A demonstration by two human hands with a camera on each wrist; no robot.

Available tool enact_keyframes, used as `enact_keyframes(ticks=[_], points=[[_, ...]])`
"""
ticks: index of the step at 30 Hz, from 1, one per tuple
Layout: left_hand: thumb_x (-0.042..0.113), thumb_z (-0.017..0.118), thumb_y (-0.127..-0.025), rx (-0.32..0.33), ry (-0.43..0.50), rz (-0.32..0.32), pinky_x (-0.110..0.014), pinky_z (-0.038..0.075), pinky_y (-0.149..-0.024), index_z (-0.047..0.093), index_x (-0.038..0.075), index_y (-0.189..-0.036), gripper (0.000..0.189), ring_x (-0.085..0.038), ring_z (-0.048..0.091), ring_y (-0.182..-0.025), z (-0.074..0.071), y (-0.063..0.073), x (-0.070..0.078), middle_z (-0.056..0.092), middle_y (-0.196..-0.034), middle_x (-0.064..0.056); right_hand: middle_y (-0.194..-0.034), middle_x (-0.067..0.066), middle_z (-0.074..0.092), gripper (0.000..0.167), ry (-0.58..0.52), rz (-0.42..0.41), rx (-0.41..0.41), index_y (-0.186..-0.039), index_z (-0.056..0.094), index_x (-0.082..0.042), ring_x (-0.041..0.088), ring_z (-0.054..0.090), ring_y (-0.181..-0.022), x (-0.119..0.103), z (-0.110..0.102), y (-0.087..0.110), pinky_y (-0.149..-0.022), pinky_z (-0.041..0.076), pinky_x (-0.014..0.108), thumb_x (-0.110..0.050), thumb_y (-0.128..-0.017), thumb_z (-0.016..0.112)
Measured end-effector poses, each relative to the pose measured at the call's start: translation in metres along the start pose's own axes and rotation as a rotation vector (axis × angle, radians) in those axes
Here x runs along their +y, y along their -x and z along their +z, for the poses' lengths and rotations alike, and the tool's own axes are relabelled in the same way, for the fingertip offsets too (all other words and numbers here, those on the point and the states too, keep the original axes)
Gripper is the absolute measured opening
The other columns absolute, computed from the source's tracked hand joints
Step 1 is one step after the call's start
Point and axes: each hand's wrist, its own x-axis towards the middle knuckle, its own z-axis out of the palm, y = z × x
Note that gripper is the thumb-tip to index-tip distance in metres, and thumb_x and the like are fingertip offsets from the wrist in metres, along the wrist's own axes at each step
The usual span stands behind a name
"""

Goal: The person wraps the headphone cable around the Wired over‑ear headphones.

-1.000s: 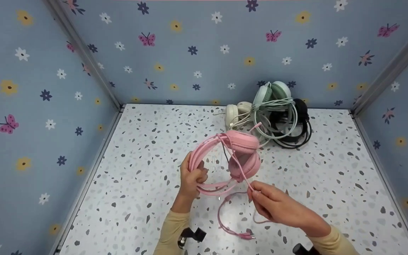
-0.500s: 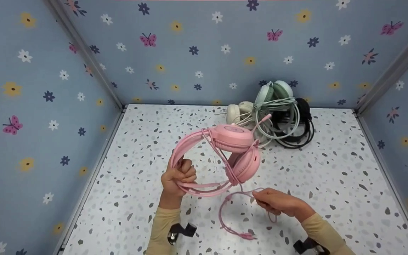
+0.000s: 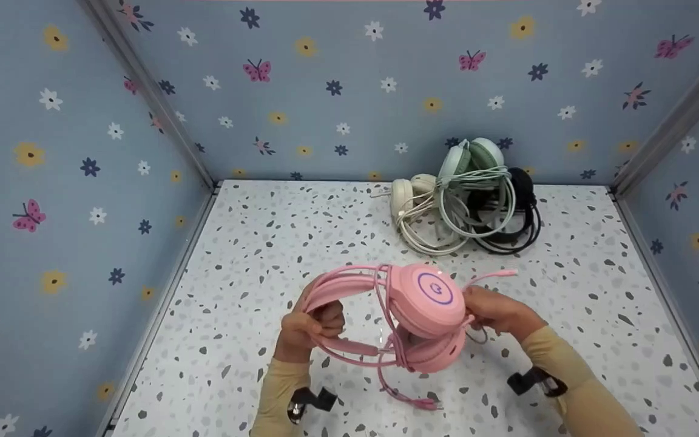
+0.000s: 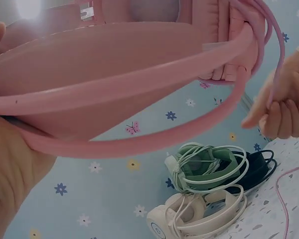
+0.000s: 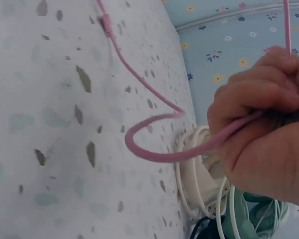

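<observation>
A pink headset (image 3: 425, 297) with a ringed logo on its upper ear cup is held above the speckled table. My left hand (image 3: 312, 325) grips its headband, seen close up as a pink band (image 4: 114, 84) in the left wrist view. Pink cable is wound round the cups where they meet the band. My right hand (image 3: 495, 309) is at the far side of the ear cups, partly hidden by them in the head view. In the right wrist view its curled fingers grip the pink cable (image 5: 164, 157). The headset's microphone boom (image 3: 501, 274) sticks out to the right.
Several cable-wrapped headphones lie at the back right: a cream pair (image 3: 402, 197), a mint green pair (image 3: 455, 161) and a black pair (image 3: 522, 188). The cable's plug end (image 3: 422, 403) rests on the table (image 3: 252, 243) near the front. Floral-patterned walls (image 3: 349, 60) enclose the table.
The headset has come lower and turned, showing the logo on its cup. My right hand has moved up and right with the cable, round behind the ear cups. My left hand keeps its grip.
</observation>
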Motion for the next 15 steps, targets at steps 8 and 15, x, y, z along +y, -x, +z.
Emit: enact_keyframes(ticks=[8, 15], points=[[-0.003, 0.055, -0.080, -0.066, 0.019, -0.064, -0.021, 0.017, -0.040, 0.053, 0.012, -0.123, 0.045, -0.011, 0.017, -0.051, -0.002, 0.005, 0.005, 0.022, -0.065, 0.000, -0.060, -0.001, 0.035, 0.027, 0.271, -0.200, -0.327, -0.073, 0.048, 0.000, 0.010, 0.029, -0.048, -0.045, -0.036, 0.020, -0.045, 0.023, 0.032, -0.008, -0.095, 0.060], [-0.012, 0.054, -0.079, -0.055, -0.123, -0.167, -0.027, 0.020, -0.040, 0.044, 0.018, -0.146, 0.075, -0.015, 0.021, -0.049, 0.002, 0.003, 0.004, 0.027, -0.066, -0.005, -0.054, -0.009, 0.032, 0.044, 0.714, -0.177, -0.006, -0.059, 0.048, -0.013, 0.006, 0.028, -0.049, -0.080, -0.030, 0.023, -0.051, 0.031, 0.024, -0.035, -0.087, 0.074]])
